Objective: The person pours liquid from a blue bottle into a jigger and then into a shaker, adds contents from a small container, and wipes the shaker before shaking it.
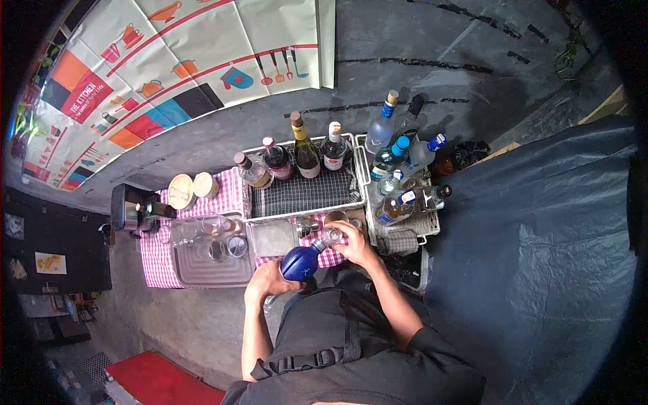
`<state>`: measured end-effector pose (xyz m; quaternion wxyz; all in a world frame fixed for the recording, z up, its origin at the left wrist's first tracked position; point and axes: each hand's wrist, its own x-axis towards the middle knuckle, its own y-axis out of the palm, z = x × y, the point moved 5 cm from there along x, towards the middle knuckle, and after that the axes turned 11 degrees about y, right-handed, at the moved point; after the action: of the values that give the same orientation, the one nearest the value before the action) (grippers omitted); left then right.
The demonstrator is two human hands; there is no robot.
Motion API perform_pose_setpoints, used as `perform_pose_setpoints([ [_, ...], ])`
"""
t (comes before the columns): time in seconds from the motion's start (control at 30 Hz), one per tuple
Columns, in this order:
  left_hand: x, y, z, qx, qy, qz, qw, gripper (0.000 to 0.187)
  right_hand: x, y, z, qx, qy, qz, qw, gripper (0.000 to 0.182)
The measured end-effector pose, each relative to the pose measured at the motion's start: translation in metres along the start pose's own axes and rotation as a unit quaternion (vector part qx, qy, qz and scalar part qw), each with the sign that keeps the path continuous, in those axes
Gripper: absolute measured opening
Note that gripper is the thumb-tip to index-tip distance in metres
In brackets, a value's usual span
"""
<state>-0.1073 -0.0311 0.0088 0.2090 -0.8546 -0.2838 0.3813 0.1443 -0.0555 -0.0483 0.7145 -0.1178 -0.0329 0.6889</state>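
Observation:
My left hand is wrapped round the body of a dark blue bottle, which lies tilted in front of my waist. The bottle's neck points up and to the right, toward my right hand. In the fingers of that hand is a small clear glass, right at the bottle's mouth. Whether liquid is passing between them, I cannot tell. Just beyond the hands are a metal cup and a flat grey metal box on a pink checked cloth.
A clear tray with several glasses stands at the left. Behind are a white wire basket with several bottles and a black checked cloth. More bottles crowd a second basket at the right. Two pale bowls sit at the back left.

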Motion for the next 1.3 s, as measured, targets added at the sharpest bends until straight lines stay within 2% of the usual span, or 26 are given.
perform_pose_setpoints([
  [0.07, 0.0, 0.001, 0.001, 0.003, -0.003, 0.001, 1.0, 0.078, -0.001, 0.002, -0.004, 0.013, 0.008, 0.003, 1.0, 0.056],
  [0.13, 0.0, 0.0, 0.001, 0.002, 0.024, -0.034, 0.999, 0.088, -0.003, 0.008, -0.02, 0.205, 0.144, 0.051, 0.967, 0.058],
  [0.17, 0.001, 0.004, 0.006, 0.002, 0.024, -0.034, 0.999, 0.088, -0.003, 0.008, -0.022, 0.204, 0.144, 0.051, 0.967, 0.058],
  [0.23, 0.007, 0.013, 0.015, -0.029, 0.068, -0.064, 0.995, 0.09, -0.003, 0.007, -0.02, 0.312, 0.09, 0.074, 0.943, 0.06],
  [0.27, 0.01, 0.018, 0.02, -0.029, 0.068, -0.064, 0.995, 0.09, -0.003, 0.006, -0.02, 0.312, 0.09, 0.074, 0.943, 0.06],
  [0.33, 0.014, 0.024, 0.017, -0.155, 0.15, -0.099, 0.971, 0.086, -0.002, 0.003, -0.017, 0.325, 0.104, 0.073, 0.937, 0.061],
  [0.37, 0.017, 0.028, 0.019, -0.155, 0.151, -0.099, 0.971, 0.086, 0.0, 0.001, -0.017, 0.325, 0.104, 0.072, 0.937, 0.061],
  [0.43, 0.019, 0.034, 0.019, -0.257, 0.185, -0.111, 0.942, 0.084, 0.004, -0.006, -0.015, 0.265, 0.095, 0.04, 0.959, 0.059],
  [0.5, 0.019, 0.039, 0.02, -0.277, 0.184, -0.119, 0.936, 0.085, 0.006, -0.014, -0.017, 0.229, 0.118, 0.01, 0.966, 0.059],
  [0.53, 0.019, 0.039, 0.02, -0.295, 0.182, -0.128, 0.929, 0.087, 0.007, -0.023, -0.01, 0.073, 0.065, -0.046, 0.994, 0.06],
  [0.57, 0.018, 0.039, 0.02, -0.296, 0.183, -0.129, 0.929, 0.087, 0.007, -0.029, -0.003, -0.086, 0.01, -0.1, 0.991, 0.061],
  [0.73, 0.015, 0.042, 0.026, -0.289, 0.16, -0.125, 0.936, 0.089, 0.009, -0.032, 0.0, -0.177, 0.042, -0.1, 0.978, 0.058],
  [0.8, 0.015, 0.042, 0.027, -0.293, 0.163, -0.127, 0.934, 0.089, 0.011, -0.027, 0.002, -0.281, 0.041, -0.071, 0.956, 0.06],
  [0.87, 0.015, 0.041, 0.029, -0.296, 0.165, -0.131, 0.932, 0.089, 0.013, -0.024, 0.003, -0.299, 0.042, -0.058, 0.951, 0.061],
  [0.93, 0.016, 0.041, 0.03, -0.275, 0.146, -0.116, 0.943, 0.098, 0.014, -0.022, 0.007, -0.327, 0.043, -0.038, 0.943, 0.063],
  [1.07, 0.018, 0.042, 0.032, -0.29, 0.142, -0.116, 0.939, 0.098, 0.015, -0.022, 0.012, -0.329, 0.028, -0.033, 0.943, 0.064],
  [1.13, 0.02, 0.04, 0.033, -0.267, 0.164, -0.143, 0.939, 0.087, 0.012, -0.025, 0.019, -0.274, 0.016, -0.064, 0.959, 0.063],
  [1.17, 0.02, 0.041, 0.035, -0.268, 0.165, -0.142, 0.939, 0.087, 0.012, -0.024, 0.018, -0.275, 0.017, -0.064, 0.959, 0.063],
  [1.23, 0.018, 0.033, 0.026, -0.251, 0.152, -0.147, 0.945, 0.083, 0.012, -0.022, 0.015, -0.088, 0.012, -0.046, 0.995, 0.061],
  [1.27, 0.016, 0.029, 0.022, -0.251, 0.153, -0.146, 0.945, 0.083, 0.012, -0.02, 0.015, -0.087, -0.007, -0.042, 0.995, 0.058],
  [1.3, 0.015, 0.024, 0.018, -0.192, 0.126, -0.138, 0.963, 0.082, 0.012, -0.018, 0.016, -0.087, -0.007, -0.043, 0.995, 0.058],
])
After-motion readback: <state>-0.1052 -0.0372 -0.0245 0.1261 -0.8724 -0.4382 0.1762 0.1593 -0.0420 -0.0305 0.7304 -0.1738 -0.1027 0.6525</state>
